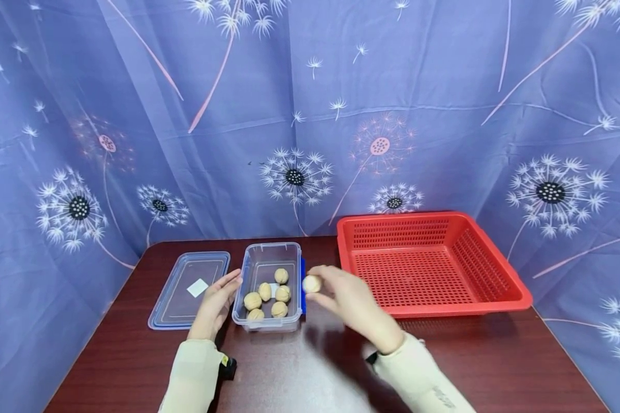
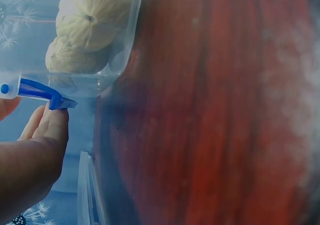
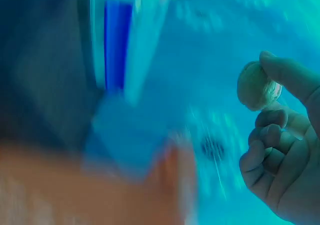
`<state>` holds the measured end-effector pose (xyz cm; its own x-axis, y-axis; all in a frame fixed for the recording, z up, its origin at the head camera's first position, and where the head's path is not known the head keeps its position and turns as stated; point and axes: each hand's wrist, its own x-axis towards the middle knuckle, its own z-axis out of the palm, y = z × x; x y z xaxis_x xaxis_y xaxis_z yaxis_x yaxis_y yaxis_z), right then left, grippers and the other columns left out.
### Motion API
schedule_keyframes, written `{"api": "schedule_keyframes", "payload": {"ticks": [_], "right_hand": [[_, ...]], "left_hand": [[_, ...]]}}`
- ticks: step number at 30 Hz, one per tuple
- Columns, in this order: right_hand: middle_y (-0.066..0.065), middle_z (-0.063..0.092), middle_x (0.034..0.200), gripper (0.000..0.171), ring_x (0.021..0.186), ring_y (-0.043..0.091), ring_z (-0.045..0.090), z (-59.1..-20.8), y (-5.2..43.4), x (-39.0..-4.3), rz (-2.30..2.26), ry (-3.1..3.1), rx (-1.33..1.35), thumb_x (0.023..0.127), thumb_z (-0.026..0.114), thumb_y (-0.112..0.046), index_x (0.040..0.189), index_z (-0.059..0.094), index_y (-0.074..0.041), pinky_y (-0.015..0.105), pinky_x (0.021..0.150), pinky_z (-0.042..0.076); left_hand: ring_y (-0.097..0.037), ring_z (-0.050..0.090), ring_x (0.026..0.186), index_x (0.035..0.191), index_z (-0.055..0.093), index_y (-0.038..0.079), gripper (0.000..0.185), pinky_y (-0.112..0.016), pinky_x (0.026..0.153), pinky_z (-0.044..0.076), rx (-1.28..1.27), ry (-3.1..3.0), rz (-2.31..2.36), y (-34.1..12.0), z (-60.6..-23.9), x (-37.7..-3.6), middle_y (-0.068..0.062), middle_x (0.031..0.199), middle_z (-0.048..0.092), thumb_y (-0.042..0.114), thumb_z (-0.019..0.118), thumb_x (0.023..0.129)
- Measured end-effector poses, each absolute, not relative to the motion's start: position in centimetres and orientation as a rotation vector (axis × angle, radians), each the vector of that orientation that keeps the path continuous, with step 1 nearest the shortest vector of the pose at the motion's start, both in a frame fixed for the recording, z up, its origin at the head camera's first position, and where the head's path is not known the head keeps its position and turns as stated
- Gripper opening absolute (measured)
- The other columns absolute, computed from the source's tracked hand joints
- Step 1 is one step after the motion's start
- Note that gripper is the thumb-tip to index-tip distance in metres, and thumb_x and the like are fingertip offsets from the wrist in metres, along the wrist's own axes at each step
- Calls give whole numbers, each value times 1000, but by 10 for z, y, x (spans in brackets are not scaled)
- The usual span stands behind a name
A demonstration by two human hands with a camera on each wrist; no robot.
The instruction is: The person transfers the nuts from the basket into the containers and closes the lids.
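A clear plastic box (image 1: 267, 261) with blue side clips stands on the dark wooden table (image 1: 299, 367) and holds several pale walnuts (image 1: 264, 291). My left hand (image 1: 218, 298) rests against the box's left side, fingers straight, by the blue clip (image 2: 42, 94). My right hand (image 1: 341, 295) pinches one walnut (image 1: 312, 283) in its fingertips, just right of the box and above the table. In the right wrist view the walnut (image 3: 256, 86) sits between thumb and finger, the rest blurred. Walnuts (image 2: 90, 15) show through the box wall in the left wrist view.
The box's clear lid (image 1: 191, 288) with a white label lies flat to the left. A red perforated basket (image 1: 488, 289) stands at the right, nothing visible in it. A blue dandelion-print cloth hangs behind and beside the table.
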<state>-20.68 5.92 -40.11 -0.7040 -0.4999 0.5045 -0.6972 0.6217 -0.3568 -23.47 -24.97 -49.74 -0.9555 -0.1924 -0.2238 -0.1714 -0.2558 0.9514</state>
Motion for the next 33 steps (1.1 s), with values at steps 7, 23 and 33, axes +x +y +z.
{"api": "schedule_keyframes", "payload": {"ticks": [7,23,33], "right_hand": [[3,66,93,35,84,21,65,-429,-2,-225,654,-2608,1011,82,76,-31,109,64,-12,37,66,53],[8,66,104,40,96,23,64,-448,-43,-246,725,-2661,953,89,68,-20,128,58,-14,38,74,56],[0,56,78,29,71,13,53,-448,-14,-211,838,-2559,971,86,70,-18,115,66,-11,29,57,48]], "left_hand": [[4,52,106,143,39,-4,50,-19,104,39,455,-1929,-2430,-249,-498,-238,-16,148,39,5,54,97],[1,52,108,142,40,-6,50,-16,99,42,430,-1959,-2392,-251,-497,-232,-19,148,39,5,56,96],[-15,62,104,131,48,-14,38,-39,102,45,351,-2080,-2168,-258,-491,-234,-29,129,54,5,52,99]]}}
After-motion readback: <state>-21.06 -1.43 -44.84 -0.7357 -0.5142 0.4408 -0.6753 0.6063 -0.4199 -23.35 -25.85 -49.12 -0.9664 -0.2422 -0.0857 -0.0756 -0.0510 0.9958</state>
